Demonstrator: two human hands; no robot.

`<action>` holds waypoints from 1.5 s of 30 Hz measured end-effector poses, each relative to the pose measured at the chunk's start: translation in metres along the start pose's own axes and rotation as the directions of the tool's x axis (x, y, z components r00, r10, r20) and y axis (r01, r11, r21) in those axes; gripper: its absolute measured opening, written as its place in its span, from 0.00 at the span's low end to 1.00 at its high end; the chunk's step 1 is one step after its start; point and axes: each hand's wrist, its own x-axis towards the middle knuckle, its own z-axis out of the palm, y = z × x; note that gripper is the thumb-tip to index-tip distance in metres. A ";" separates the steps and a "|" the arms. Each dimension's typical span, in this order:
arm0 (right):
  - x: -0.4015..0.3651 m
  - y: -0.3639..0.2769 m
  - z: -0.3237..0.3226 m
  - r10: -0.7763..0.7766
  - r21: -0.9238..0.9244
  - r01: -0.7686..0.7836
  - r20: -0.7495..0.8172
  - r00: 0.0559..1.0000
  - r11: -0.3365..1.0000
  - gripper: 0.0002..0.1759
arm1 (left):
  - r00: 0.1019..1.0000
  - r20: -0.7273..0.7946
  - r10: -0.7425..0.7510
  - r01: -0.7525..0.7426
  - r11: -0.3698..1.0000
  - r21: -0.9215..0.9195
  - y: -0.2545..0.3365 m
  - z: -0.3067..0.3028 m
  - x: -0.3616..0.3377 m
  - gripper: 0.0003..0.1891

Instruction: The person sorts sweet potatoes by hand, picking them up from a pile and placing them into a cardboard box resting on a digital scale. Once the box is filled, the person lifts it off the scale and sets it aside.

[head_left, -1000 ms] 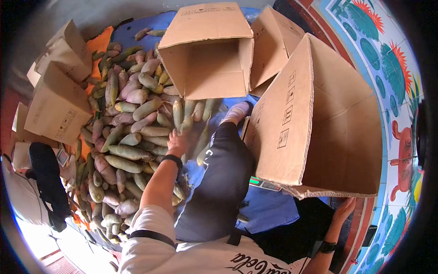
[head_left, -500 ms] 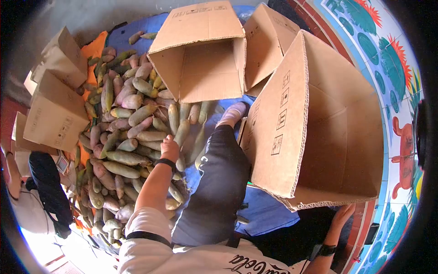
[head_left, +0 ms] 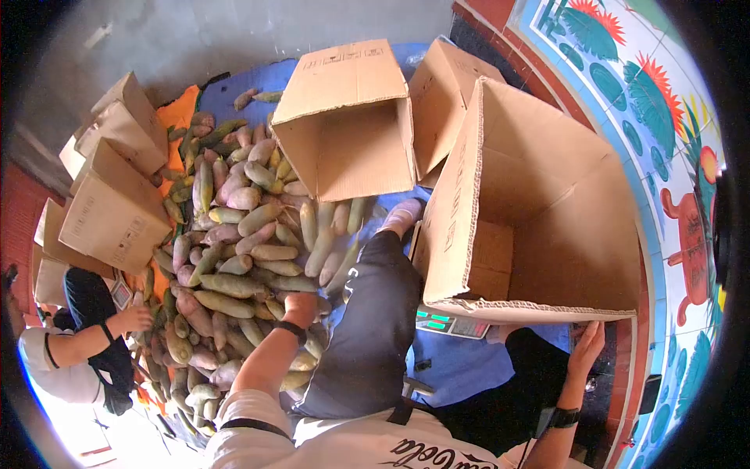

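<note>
Reaching down onto a large heap of green and pinkish radishes (head_left: 226, 285), my left hand (head_left: 299, 306) has its fingers curled round a radish (head_left: 322, 306) at the heap's near right edge. The fingertips are partly hidden. My right hand (head_left: 586, 349) lies with fingers stretched against the near lower corner of a big cardboard box (head_left: 562, 227). This box tilts with its mouth towards me, and a brown cardboard flap or piece shows inside. Below its near edge is a digital scale (head_left: 457, 323) with green lit figures.
Two more cardboard boxes (head_left: 363, 148) (head_left: 449, 102) stand at the back on a blue sheet (head_left: 258, 73). Several boxes (head_left: 117, 211) line the left side. A co-worker's hand (head_left: 137, 319) is over the heap's left edge. A painted tile wall (head_left: 625, 102) runs along the right.
My left hand has moved nearer to me and closed round a radish. The big box has swung, uncovering the scale's display. At left, the co-worker's arm has extended over the heap.
</note>
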 end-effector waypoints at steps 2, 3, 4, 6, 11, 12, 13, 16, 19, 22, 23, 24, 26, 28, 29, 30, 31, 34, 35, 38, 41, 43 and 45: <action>0.001 0.000 0.000 -0.042 -0.013 0.042 0.004 0.999 0.999 0.23 | 0.999 0.049 -0.018 0.019 1.000 -0.015 0.001 -0.006 -0.008 0.19; 0.001 0.002 0.000 -0.078 -0.034 0.079 0.021 0.997 0.996 0.23 | 0.993 0.112 -0.033 0.037 0.999 -0.034 0.002 -0.009 -0.014 0.20; 0.001 0.009 -0.001 -0.028 -0.022 0.028 0.009 1.000 0.999 0.22 | 0.995 0.081 -0.064 0.074 0.991 -0.116 0.000 0.003 -0.012 0.21; 0.001 0.005 0.000 -0.039 -0.021 0.040 0.008 0.999 0.999 0.22 | 0.992 0.087 -0.090 0.100 0.988 -0.118 0.002 -0.001 -0.016 0.19; 0.000 -0.006 -0.001 -0.091 -0.032 0.093 0.047 0.995 0.995 0.20 | 0.996 0.030 0.088 -0.088 0.996 -0.013 -0.012 -0.016 -0.013 0.15; 0.000 -0.006 0.000 -0.109 -0.028 0.110 0.043 0.993 0.994 0.20 | 0.976 -0.186 0.114 -0.128 0.989 -0.069 -0.013 -0.030 -0.026 0.13; 0.000 -0.007 0.001 -0.126 -0.024 0.127 0.040 0.991 0.992 0.19 | 0.975 -0.191 0.111 -0.126 0.990 -0.068 -0.010 -0.048 -0.037 0.13; 0.000 -0.012 0.002 -0.143 -0.055 0.144 0.026 0.989 0.988 0.21 | 0.911 -0.364 -0.195 -0.124 0.711 -0.692 0.006 -0.108 -0.065 0.14; 0.000 -0.012 0.004 -0.122 -0.024 0.123 0.006 0.992 0.992 0.21 | 0.627 -0.675 -0.389 -0.418 0.563 -0.713 0.024 -0.163 -0.091 0.16; -0.001 -0.011 0.003 -0.122 -0.039 0.123 0.024 0.992 0.992 0.20 | 0.500 -0.751 -0.432 -0.675 0.348 -0.650 0.037 -0.203 -0.112 0.13; 0.000 -0.010 0.004 -0.125 -0.038 0.125 0.022 0.992 0.991 0.20 | 0.412 -0.811 -0.416 -0.748 0.354 -0.562 0.045 -0.224 -0.131 0.11; 0.000 -0.009 0.005 -0.128 -0.025 0.129 0.012 0.992 0.991 0.20 | 0.317 -0.861 -0.398 -0.810 0.359 -0.465 0.054 -0.243 -0.147 0.09; 0.000 -0.008 0.005 -0.131 -0.009 0.131 0.002 0.991 0.991 0.20 | 0.204 -0.918 -0.340 -0.859 0.388 -0.335 0.071 -0.274 -0.171 0.09; -0.001 -0.010 0.005 -0.128 -0.006 0.128 0.009 0.992 0.992 0.20 | 0.089 -0.965 -0.246 -0.889 0.417 -0.188 0.088 -0.284 -0.179 0.09; -0.001 -0.011 0.003 -0.129 -0.005 0.129 0.007 0.992 0.992 0.20 | 0.089 -0.973 -0.213 -0.888 0.425 -0.175 0.095 -0.286 -0.180 0.10; -0.001 -0.013 0.002 -0.099 -0.007 0.099 0.021 0.995 0.995 0.19 | 0.132 -0.975 -0.180 -0.894 0.404 -0.195 0.104 -0.288 -0.182 0.09; -0.001 -0.014 0.002 -0.069 -0.008 0.069 0.036 0.997 0.998 0.19 | 0.097 -0.985 -0.140 -0.899 0.413 -0.147 0.112 -0.294 -0.184 0.06; -0.002 -0.017 0.003 -0.096 -0.029 0.096 0.013 0.995 0.995 0.20 | 0.083 -0.996 -0.033 -0.903 0.419 -0.090 0.132 -0.300 -0.177 0.08; -0.002 -0.017 0.003 -0.098 -0.029 0.098 0.012 0.995 0.995 0.20 | 0.120 -0.992 0.034 -0.880 0.466 -0.090 0.136 -0.301 -0.175 0.09; -0.002 -0.016 0.001 -0.075 -0.029 0.076 0.038 0.996 0.997 0.20 | 0.068 -0.993 0.097 -0.889 0.458 -0.016 0.155 -0.304 -0.166 0.08; -0.003 -0.012 0.000 -0.089 -0.058 0.092 0.050 0.995 0.994 0.20 | -0.086 -0.979 0.185 -0.861 0.481 0.166 0.162 -0.305 -0.157 0.08; -0.002 -0.012 0.001 -0.105 -0.022 0.105 0.024 0.994 0.994 0.19 | 0.037 -0.969 0.246 -0.822 0.558 0.110 0.160 -0.305 -0.158 0.08; -0.002 -0.015 0.001 -0.109 -0.025 0.109 0.030 0.994 0.994 0.19 | 0.049 -0.962 0.269 -0.816 0.567 0.117 0.160 -0.304 -0.159 0.07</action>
